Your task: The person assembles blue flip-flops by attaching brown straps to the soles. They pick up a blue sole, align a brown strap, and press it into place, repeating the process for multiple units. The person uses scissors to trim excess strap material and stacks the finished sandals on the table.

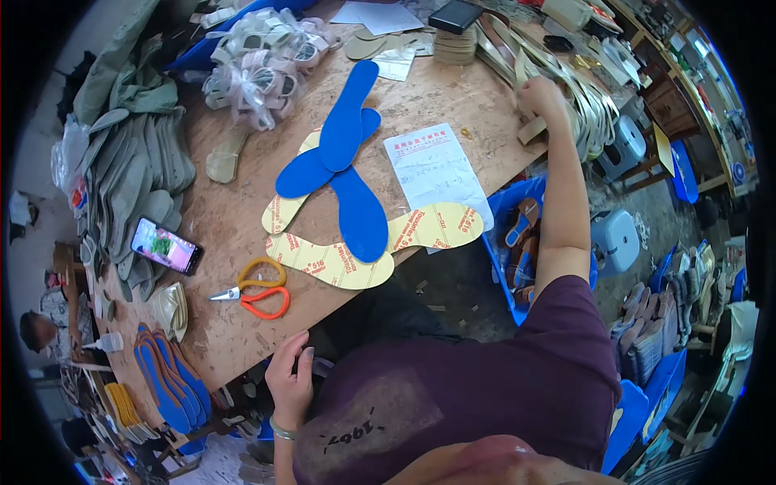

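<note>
At the far right of the table, my right hand (pixel 543 99) reaches into a bundle of long pale strips (pixel 594 109). Its fingers are curled, and what lies between them is hidden. My left hand (pixel 291 376) hangs by the table's near edge, fingers loosely stretched and nothing in them. Mid-table, several shoe insoles overlap: a blue insole (pixel 347 121) on top, another blue insole (pixel 362 214) below it, and a yellow printed insole (pixel 440 226) showing its backing. Orange-handled scissors (pixel 263 289) lie on the wood near my left hand, blades pointing left.
A written paper sheet (pixel 440 166) lies beside the insoles. Grey insole pieces (pixel 129 174) and a lit phone (pixel 166 245) occupy the left side. Bagged white straps (pixel 259 65) sit at the back. A blue crate (pixel 505 275) with sandal parts stands below the table's right edge.
</note>
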Demonstrator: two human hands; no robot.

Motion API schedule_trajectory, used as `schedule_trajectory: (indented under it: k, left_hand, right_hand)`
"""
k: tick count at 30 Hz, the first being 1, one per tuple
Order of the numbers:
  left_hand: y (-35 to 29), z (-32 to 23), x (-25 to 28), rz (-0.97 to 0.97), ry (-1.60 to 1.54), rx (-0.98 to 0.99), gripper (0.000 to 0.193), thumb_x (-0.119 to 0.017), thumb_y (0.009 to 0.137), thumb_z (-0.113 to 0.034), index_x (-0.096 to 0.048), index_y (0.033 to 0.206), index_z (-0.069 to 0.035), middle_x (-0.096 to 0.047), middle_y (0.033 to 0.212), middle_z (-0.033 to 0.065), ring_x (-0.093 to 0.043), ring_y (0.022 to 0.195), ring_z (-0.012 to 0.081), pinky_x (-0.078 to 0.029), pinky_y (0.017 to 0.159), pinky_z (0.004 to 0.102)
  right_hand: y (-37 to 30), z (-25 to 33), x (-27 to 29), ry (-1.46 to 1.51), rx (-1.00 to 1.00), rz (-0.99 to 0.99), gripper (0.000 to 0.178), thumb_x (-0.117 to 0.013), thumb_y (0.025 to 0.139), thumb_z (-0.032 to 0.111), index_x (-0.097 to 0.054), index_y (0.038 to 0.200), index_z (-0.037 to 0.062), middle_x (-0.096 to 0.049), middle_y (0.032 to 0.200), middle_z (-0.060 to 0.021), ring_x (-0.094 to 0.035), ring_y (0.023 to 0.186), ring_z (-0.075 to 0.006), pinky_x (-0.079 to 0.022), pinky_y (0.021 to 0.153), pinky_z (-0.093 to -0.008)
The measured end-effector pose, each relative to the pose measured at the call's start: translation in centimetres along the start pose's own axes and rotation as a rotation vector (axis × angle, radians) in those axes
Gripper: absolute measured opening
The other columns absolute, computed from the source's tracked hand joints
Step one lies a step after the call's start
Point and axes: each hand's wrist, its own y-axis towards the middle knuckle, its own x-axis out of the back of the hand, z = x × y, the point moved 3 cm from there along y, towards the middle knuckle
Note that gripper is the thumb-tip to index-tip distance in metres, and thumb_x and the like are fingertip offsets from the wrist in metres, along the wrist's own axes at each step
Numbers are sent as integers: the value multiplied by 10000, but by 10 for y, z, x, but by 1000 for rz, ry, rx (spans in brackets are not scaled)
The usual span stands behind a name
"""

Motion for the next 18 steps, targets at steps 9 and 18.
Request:
schedule_trajectory:
  k: [9,18]
  left_hand:
    - [2,-8,-12,68,-35,12,204,-575,872,-49,-636,1051,25,-655,1003,137,-628,933,224,-466,853,302]
    - [5,-17,-16,86,-6,-59,214,-592,857,-38,-631,1057,25,-652,1031,152,-638,926,243,-481,838,302]
  right_hand:
    - [-50,-2,34,127,-295,-374,311,-511,835,266,-674,999,57,-646,1047,-179,-610,985,-350,-475,848,-435]
    - [54,76,-11,636,-121,-327,953,-803,653,434,-340,1351,-21,-530,1227,-273,-522,1155,-363,-431,959,-402]
